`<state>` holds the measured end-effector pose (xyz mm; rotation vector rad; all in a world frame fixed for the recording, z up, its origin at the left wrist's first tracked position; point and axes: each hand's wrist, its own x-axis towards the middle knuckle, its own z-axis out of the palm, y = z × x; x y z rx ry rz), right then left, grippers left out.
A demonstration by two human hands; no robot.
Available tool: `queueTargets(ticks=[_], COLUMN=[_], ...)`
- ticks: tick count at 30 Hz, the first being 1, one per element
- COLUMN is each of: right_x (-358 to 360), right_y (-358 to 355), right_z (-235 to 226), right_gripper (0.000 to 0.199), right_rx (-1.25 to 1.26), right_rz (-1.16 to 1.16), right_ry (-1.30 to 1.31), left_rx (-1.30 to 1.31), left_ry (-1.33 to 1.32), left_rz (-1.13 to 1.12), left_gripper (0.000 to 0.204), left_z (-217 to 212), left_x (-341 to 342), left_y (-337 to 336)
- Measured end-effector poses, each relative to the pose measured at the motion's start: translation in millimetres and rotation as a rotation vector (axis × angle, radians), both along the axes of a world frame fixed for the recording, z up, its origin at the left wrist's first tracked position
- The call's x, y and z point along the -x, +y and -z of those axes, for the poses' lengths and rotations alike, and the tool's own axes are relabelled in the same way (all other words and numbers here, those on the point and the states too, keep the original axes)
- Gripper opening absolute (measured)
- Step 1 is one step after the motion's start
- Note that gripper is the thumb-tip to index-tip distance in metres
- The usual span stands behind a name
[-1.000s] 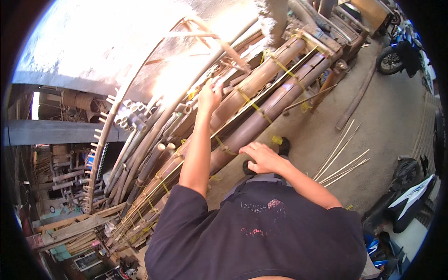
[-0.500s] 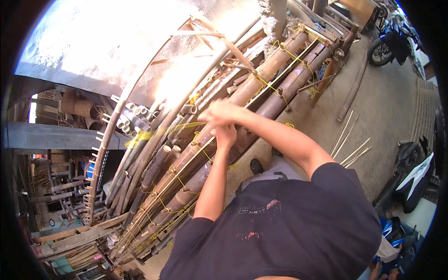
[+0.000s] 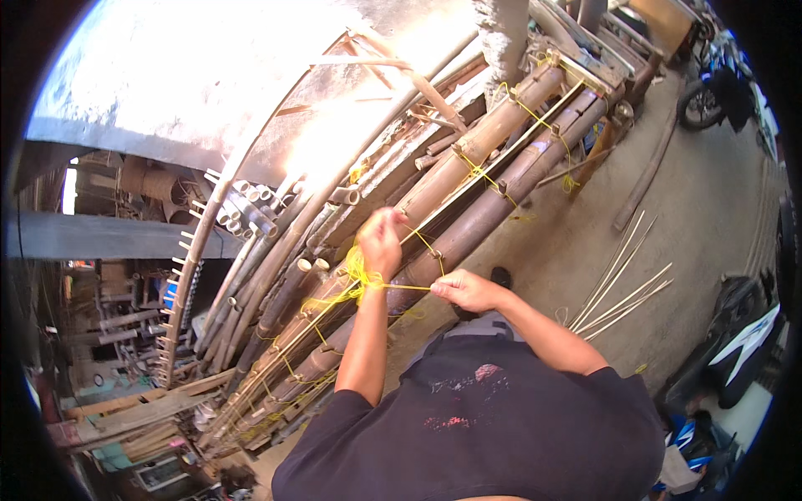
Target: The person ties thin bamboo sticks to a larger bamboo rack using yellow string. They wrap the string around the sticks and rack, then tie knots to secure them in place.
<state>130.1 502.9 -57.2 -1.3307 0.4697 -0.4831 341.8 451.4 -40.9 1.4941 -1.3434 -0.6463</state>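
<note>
Two long bamboo poles lie side by side on a diagonal, the lighter far pole (image 3: 484, 138) and the darker near pole (image 3: 476, 221). Yellow string (image 3: 479, 169) is wound and knotted around them in several places. Over the poles, my left hand (image 3: 380, 244) is closed and slightly blurred, its fingers on the yellow string. A loose yellow bundle (image 3: 359, 265) hangs beside its wrist. My right hand (image 3: 468, 290) pinches a strand, pulled taut from that bundle across my left wrist. Short dark pegs (image 3: 502, 185) stick out along the near pole.
Behind the poles lean more bamboo lengths (image 3: 276, 242) and a curved pole with pegs (image 3: 194, 242). Thin pale sticks (image 3: 622, 288) lie on the concrete floor at right, near a loose pole (image 3: 647, 179). A motorbike wheel (image 3: 700, 106) stands at upper right.
My hands were together over the poles and have come apart. The right hand has drawn back toward my body with the string, and the yellow bundle now shows by my left wrist.
</note>
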Motion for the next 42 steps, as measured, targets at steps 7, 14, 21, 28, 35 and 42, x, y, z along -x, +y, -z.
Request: queueTargets(ticks=[7, 14, 21, 28, 35, 42], right_x=[19.7, 50.3, -39.2, -13.1, -51.0, -171.0], right_y=[-11.7, -43.4, -90.1, -51.6, 110.6, 140.9], right_z=[-10.0, -68.6, -102.0, -90.8, 26.6, 29.1], right_gripper=[0.041, 0.039, 0.032, 0.028, 0.085, 0.042], right_rx=[0.385, -0.097, -0.496, -0.377, -1.194, -1.076], right_rz=[-0.061, -0.016, -0.395, 0.162, 0.797, 0.902], right_ry=[0.41, -0.347, -0.655, -1.068, -0.454, -0.494], left_rx=[-0.263, -0.529, -0.172, -0.427, -0.36, -0.44], left_ry=[-0.477, 0.235, 0.06, 0.608, 0.818, -0.433], left_rz=[-0.257, 0.313, -0.544, -0.149, 0.046, 0.302], left_gripper=[0.024, 0.023, 0.035, 0.029, 0.031, 0.027], left_z=[88.6, 43.5, 65.0, -3.7, -65.1, -4.8], left_x=[-71.4, -77.3, -148.5, -234.7, -308.4, -197.5], left_y=[-90.2, -83.3, -73.5, -15.9, 39.6, 112.3])
